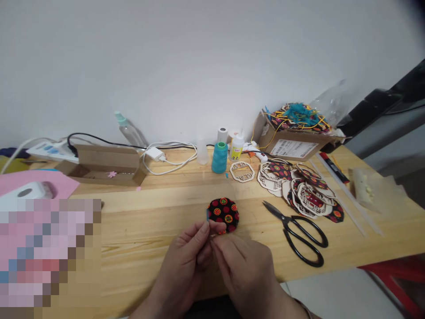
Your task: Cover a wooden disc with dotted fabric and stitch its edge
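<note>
A round black fabric piece point(229, 212) with red, orange and green flower prints shows just beyond my fingertips, a bit of blue along its left edge. My left hand point(189, 248) pinches its near left edge between thumb and fingers. Close against it, my right hand point(241, 261) is closed, thumb and index finger pressed together beside the left fingertips. Whatever lies in that pinch is too small or hidden to name. Black-handled scissors point(294, 230) lie to the right of my hands, blades partly apart. Beyond the fabric stands a cone of teal thread point(219, 158).
Cut wooden lattice frames and printed fabric pieces point(308, 195) are piled at the right. Behind them sits a cardboard box point(288, 146) of fabric and cords. A glue bottle point(237, 148), a spray bottle point(128, 130), a charger point(155, 154) and an open carton point(102, 170) line the wall.
</note>
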Tool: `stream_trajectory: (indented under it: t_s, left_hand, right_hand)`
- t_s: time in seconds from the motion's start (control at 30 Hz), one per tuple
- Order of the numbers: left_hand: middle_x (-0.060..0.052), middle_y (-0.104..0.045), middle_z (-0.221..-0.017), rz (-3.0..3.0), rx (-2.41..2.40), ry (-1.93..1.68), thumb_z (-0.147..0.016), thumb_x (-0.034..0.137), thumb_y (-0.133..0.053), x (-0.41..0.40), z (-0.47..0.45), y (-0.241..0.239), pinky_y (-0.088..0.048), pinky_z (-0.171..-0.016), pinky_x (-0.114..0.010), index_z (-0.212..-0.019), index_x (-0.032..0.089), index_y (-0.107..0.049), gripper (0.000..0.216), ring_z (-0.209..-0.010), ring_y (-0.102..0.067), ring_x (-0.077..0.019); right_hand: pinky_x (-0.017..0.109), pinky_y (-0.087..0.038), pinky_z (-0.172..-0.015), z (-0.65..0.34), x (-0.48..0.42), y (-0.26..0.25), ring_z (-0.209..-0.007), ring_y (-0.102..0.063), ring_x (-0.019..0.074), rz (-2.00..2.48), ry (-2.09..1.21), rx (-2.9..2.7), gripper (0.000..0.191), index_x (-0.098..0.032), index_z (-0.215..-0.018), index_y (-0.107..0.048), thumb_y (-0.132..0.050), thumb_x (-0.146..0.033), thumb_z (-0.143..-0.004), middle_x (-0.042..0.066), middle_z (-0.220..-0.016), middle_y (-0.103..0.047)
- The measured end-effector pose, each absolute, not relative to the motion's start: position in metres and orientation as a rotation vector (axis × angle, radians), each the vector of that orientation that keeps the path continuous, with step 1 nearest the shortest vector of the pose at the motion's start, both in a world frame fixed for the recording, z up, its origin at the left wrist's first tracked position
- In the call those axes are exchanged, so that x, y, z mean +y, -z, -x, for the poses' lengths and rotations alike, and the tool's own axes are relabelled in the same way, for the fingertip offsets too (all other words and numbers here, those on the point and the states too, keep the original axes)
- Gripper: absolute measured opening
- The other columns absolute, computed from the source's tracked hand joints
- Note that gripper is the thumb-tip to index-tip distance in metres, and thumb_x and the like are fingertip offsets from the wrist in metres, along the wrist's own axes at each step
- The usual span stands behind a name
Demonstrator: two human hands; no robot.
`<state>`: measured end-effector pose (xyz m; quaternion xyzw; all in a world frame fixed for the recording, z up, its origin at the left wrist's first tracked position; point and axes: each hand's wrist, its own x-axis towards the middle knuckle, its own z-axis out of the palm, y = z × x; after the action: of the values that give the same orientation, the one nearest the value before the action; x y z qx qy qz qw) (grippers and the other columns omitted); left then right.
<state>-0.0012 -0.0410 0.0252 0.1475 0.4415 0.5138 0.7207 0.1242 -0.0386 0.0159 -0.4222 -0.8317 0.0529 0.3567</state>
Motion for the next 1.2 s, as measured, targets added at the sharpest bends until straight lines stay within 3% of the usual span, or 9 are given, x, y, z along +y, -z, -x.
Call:
stream_trajectory:
  t_s: [0.63,0.73,0.8,0.87,1.2]
  left_hand:
    - [0.011,-0.028,-0.041,-0.366,0.998,-1.151,-0.08,0.034,-0.062,-0.0439,-0.002,-0.0296,-0.017,-0.04,-0.015,-0.083,0.015,-0.068,0.02,-0.041,-0.015,-0.004]
    - [0.007,-0.043,-0.048,-0.384,1.047,-1.156,-0.079,0.034,-0.062,-0.0447,-0.0024,-0.0312,-0.023,-0.042,-0.014,-0.083,0.016,-0.068,0.019,-0.042,-0.023,-0.0034]
    - [0.002,-0.057,-0.065,-0.398,1.092,-1.166,-0.078,0.034,-0.065,-0.045,-0.0023,-0.0317,-0.027,-0.045,-0.014,-0.081,0.017,-0.068,0.018,-0.046,-0.03,-0.003]
    - [0.001,-0.06,-0.073,-0.422,1.116,-1.17,-0.076,0.034,-0.066,-0.0451,-0.002,-0.0315,-0.028,-0.045,-0.014,-0.081,0.017,-0.068,0.018,-0.046,-0.031,-0.0026]
    - [0.007,-0.044,-0.051,-0.481,1.117,-1.163,-0.079,0.034,-0.063,-0.0435,-0.0024,-0.032,-0.021,-0.043,-0.014,-0.082,0.019,-0.069,0.016,-0.045,-0.024,-0.0043]
  right_hand:
    - [0.025,-0.035,-0.05,-0.1265,-0.0411,-0.0161,-0.054,-0.055,0.0134,1.081,-0.194,-2.155,0.026,-0.016,-0.067,-0.059,-0.043,-0.011,-0.087,0.002,-0.058,-0.058]
    - [0.025,-0.036,-0.051,-0.1269,-0.0415,-0.0159,-0.055,-0.055,0.0136,1.091,-0.21,-2.172,0.025,-0.016,-0.068,-0.06,-0.043,-0.011,-0.086,0.003,-0.059,-0.059]
    - [0.025,-0.036,-0.051,-0.127,-0.0414,-0.0155,-0.055,-0.055,0.0135,1.094,-0.204,-2.177,0.025,-0.016,-0.069,-0.06,-0.043,-0.012,-0.087,0.003,-0.06,-0.059]
    - [0.024,-0.035,-0.051,-0.127,-0.041,-0.0151,-0.055,-0.055,0.0131,1.089,-0.189,-2.171,0.025,-0.016,-0.068,-0.059,-0.043,-0.013,-0.088,0.003,-0.06,-0.059]
    - [0.025,-0.032,-0.049,-0.1273,-0.0407,-0.0158,-0.052,-0.053,0.0131,1.08,-0.178,-2.157,0.024,-0.016,-0.069,-0.058,-0.043,-0.013,-0.087,0.002,-0.06,-0.059]
